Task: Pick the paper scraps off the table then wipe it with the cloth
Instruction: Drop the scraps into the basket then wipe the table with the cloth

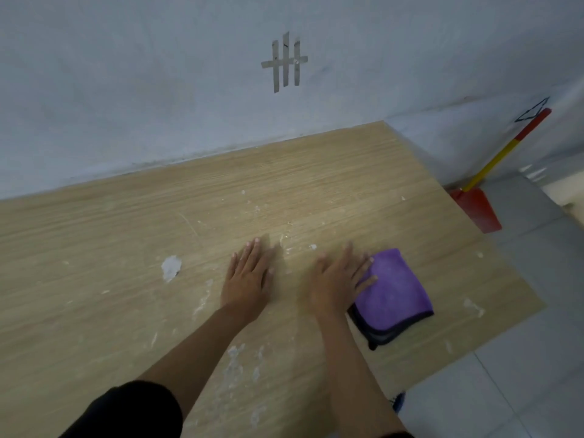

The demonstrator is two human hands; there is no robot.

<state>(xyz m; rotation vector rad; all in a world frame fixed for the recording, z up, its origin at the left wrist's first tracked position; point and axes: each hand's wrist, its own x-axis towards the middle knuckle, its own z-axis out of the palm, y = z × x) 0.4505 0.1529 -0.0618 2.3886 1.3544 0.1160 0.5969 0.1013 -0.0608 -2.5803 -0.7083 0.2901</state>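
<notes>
The wooden table [94,248] carries several white paper scraps. The largest scrap [171,267] lies left of my left hand, small bits [313,246] lie between and beyond my hands, and more crumbs [235,358] sit near my forearms. My left hand [249,276] lies flat on the table with straight fingers. My right hand [339,279] is flat too, its outer fingers resting on the left edge of a folded purple cloth [395,295] with a dark border.
A grey wall [158,90] with crossed tape strips [285,61] runs along the table's far edge. A red dustpan [477,210] with a yellow-and-red handle stands on the grey tiled floor [505,390] past the right edge.
</notes>
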